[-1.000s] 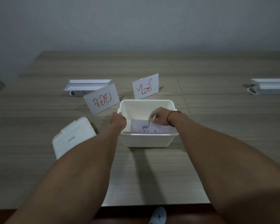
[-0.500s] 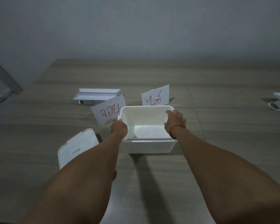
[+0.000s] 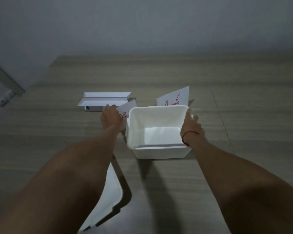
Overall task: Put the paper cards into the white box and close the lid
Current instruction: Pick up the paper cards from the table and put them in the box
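— Nearest the edge?
— Off and lying flat on the table [image 3: 243,115]: lid [image 3: 112,196], partly under the left forearm. Parked there, by judgement, to keep the box mouth free for loading.

— Next out?
— Open and upright at mid-table: box [image 3: 161,152]. Plain white plastic, floor bare as far as visible. Thin grey strip along the near inside wall; possibly a card's edge, not confirmable.

— Holding it?
— Laid against the right rim: right hand [image 3: 190,125], fingers extended and loosely apart, clamped on nothing. Judged to be steadying the box.

— And the other?
— Past the box's far-left corner: left hand [image 3: 111,119], fingers together on the left card [image 3: 127,108]. Pinched or merely touching, impossible to tell; underside hidden. Judged a reach for the next pick-up.

— Condition of the cards?
— Two outside the box, white, red handwriting, both propped at a tilt. Left card just beside the corner, half covered by the hand. Just behind the back wall: far card [image 3: 173,97], writing cut off by the rim.

— Beyond?
— Far left, well apart: white tray [image 3: 105,99]. Not part of the job.

— Standing?
— Loading unfinished; lid not yet on.
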### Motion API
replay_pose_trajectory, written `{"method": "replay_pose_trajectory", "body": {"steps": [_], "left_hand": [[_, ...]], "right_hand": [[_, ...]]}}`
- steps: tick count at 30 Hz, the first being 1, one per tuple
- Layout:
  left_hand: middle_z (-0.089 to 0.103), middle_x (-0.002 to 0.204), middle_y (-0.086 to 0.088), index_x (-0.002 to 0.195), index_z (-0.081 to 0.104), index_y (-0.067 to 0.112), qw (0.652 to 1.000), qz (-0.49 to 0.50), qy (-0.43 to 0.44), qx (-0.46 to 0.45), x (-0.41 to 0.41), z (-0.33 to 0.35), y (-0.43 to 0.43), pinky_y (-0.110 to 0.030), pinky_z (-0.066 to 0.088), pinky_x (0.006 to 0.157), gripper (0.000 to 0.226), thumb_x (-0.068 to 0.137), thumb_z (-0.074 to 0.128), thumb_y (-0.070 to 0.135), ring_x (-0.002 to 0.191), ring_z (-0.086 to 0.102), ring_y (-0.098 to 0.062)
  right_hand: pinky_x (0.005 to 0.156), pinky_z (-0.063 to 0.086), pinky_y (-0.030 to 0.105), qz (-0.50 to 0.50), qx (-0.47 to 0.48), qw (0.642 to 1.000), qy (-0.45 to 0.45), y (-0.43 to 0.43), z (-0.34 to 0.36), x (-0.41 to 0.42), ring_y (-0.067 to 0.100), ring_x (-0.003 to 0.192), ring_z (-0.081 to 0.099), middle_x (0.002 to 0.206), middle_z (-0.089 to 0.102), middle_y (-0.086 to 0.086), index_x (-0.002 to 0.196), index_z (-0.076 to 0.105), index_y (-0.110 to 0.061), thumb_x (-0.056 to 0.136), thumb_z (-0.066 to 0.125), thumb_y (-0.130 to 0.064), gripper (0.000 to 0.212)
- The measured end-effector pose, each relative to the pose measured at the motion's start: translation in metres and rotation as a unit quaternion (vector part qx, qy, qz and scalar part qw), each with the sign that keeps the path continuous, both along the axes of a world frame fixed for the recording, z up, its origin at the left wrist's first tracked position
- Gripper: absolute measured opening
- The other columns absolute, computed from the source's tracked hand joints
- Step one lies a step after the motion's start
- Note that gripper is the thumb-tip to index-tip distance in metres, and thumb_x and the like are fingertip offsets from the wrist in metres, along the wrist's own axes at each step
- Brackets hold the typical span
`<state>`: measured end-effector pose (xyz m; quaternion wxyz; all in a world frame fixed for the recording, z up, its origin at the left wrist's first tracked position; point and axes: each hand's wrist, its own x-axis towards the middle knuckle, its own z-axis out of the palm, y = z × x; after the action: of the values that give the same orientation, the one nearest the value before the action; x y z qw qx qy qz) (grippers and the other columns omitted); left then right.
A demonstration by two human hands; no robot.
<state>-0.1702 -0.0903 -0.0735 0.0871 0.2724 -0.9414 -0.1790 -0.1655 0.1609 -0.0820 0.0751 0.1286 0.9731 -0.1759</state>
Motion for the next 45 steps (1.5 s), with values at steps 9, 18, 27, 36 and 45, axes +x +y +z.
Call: {"method": "replay_pose_trajectory", "body": {"steps": [9, 18, 27, 36, 45], "left_hand": [[0.069, 0.113, -0.013, 0.117, 0.059, 0.009, 0.991, -0.065, -0.107, -0.036, -0.022, -0.026, -0.025, -0.039, 0.047, 0.09, 0.028, 0.093, 0.052, 0.023, 0.107, 0.065, -0.033], [0.065, 0.113, -0.016, 0.118, 0.055, 0.009, 0.982, -0.119, 0.023, -0.148, -0.02, 0.034, -0.019, -0.043, 0.041, 0.092, 0.028, 0.091, 0.047, 0.006, 0.106, 0.058, -0.035], [0.064, 0.108, -0.011, 0.115, 0.056, 0.011, 0.95, -0.229, 0.175, -0.124, 0.008, 0.087, 0.047, -0.035, 0.035, 0.092, 0.034, 0.103, 0.026, 0.024, 0.102, 0.056, -0.03], [0.064, 0.105, -0.009, 0.104, 0.053, 0.012, 0.93, -0.35, 0.01, -0.11, 0.059, 0.014, 0.092, -0.036, 0.037, 0.086, 0.022, 0.101, 0.035, 0.022, 0.097, 0.058, -0.03], [0.067, 0.094, -0.012, 0.08, 0.06, 0.012, 0.946, -0.311, -0.084, 0.023, 0.074, 0.007, 0.078, -0.035, 0.043, 0.075, 0.045, 0.099, 0.035, 0.044, 0.092, 0.061, -0.032]], "right_hand": [[0.094, 0.046, 0.046, -0.026, 0.024, 0.999, 0.022, -0.005, -0.008, -0.014, 0.038, 0.113, 0.059, 0.142, 0.038, 0.014, 0.15, 0.013, -0.032, 0.092, 0.041, -0.001, 0.071], [0.115, 0.026, 0.044, -0.016, -0.054, 0.995, -0.085, 0.003, 0.018, -0.007, 0.037, 0.14, 0.033, 0.156, 0.02, 0.017, 0.155, 0.0, -0.022, 0.097, 0.036, -0.011, 0.069], [0.097, 0.046, 0.044, 0.021, -0.095, 0.99, -0.104, 0.019, 0.043, 0.017, 0.041, 0.121, 0.055, 0.134, 0.053, 0.025, 0.14, 0.037, 0.0, 0.093, 0.047, -0.003, 0.048], [0.104, 0.041, 0.04, -0.009, -0.094, 0.992, -0.089, 0.026, 0.035, 0.031, 0.036, 0.13, 0.049, 0.142, 0.046, 0.021, 0.141, 0.038, 0.0, 0.097, 0.038, -0.004, 0.044], [0.099, 0.047, 0.037, -0.029, -0.051, 0.996, -0.074, 0.016, 0.042, 0.036, 0.032, 0.125, 0.056, 0.135, 0.055, 0.017, 0.131, 0.051, -0.001, 0.088, 0.053, -0.004, 0.043]]}}
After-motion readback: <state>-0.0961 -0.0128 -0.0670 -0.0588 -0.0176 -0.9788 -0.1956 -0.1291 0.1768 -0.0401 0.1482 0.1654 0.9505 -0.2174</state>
